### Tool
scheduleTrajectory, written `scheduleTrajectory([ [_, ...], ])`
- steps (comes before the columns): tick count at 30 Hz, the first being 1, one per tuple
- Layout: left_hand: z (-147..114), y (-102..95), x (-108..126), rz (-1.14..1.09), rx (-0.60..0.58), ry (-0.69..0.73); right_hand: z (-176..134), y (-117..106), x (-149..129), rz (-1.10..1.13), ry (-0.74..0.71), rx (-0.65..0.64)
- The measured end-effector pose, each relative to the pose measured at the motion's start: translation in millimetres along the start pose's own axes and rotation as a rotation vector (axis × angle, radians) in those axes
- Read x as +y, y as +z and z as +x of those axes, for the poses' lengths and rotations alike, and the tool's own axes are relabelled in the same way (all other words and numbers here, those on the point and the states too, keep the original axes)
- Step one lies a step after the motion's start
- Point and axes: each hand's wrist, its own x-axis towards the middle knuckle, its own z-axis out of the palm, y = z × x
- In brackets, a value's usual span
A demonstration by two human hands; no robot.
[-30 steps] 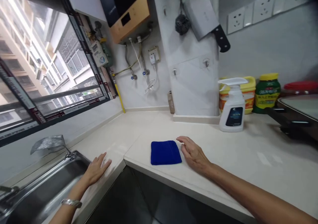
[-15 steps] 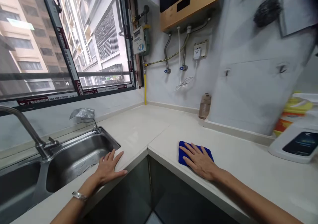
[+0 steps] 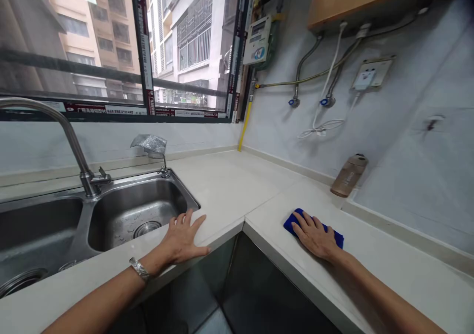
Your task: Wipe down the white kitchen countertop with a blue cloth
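View from the head camera over an L-shaped kitchen tabletop [image 3: 229, 186] set into a corner below a window [image 3: 111, 42].

Right hand [image 3: 314, 235]: laid palm-down on a blue cloth [image 3: 291, 221], its fingers [image 3: 301, 221] spread and flat rather than curled, pressing on the cloth without gripping it. The cloth lies flat on the right wing of the tabletop, near the front edge and close to the inner corner; most of it is covered by the hand, with blue showing at the left end and a strip at the far right.

Left hand [image 3: 183, 240]: laid flat on the tabletop at the front edge, just beside the right rim of the sink [image 3: 122, 215], fingers extended and splayed, holding nothing. A metal wristband [image 3: 139, 270] sits on the left wrist.

Surroundings: the steel sink has two basins, with a curved tap [image 3: 55, 121] rising behind the divider. A small crumpled foil-like object [image 3: 150, 144] stands on a stalk at the back right corner of the sink; what it is cannot be made out. A brown bottle [image 3: 348, 177] rests tilted against the wall on the right wing, well apart from the cloth. On the wall above hang hoses with valves [image 3: 296, 102], a looped white cord [image 3: 318, 126] and a socket [image 3: 370, 72].
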Motion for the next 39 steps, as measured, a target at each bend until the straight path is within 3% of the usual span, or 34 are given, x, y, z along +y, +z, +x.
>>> scheduleTrajectory([
  [4, 0, 0.4, -1, -0.029, -0.020, -0.010, 46, -7, -53, 0.040, -0.013, 0.009],
  [8, -1, -1.1, 1, -0.049, -0.047, -0.018, 68, -17, -130, 0.056, -0.067, -0.049],
  [15, 3, 1.2, 2, -0.171, -0.057, -0.046, 61, -13, -263, 0.087, -0.594, -0.096],
  [18, 5, 3.7, 1, -0.202, -0.059, -0.042, 83, -13, -304, 0.108, -0.661, -0.114],
  [22, 3, -0.6, 3, -0.171, -0.089, -0.059, 127, -14, -332, 0.107, -0.610, -0.135],
  [25, -1, -8.0, 7, -0.136, -0.108, -0.059, 154, -10, -329, 0.095, -0.535, -0.148],
  [29, -3, -11.9, 9, -0.144, -0.141, -0.059, 187, 3, -297, 0.095, -0.442, -0.134],
  [34, 1, -7.6, 7, -0.079, -0.105, -0.076, 200, 2, -219, 0.063, -0.283, -0.125],
  [39, 8, -1.2, -2, 0.031, -0.032, -0.038, 169, -12, -130, 0.005, -0.090, -0.111],
])
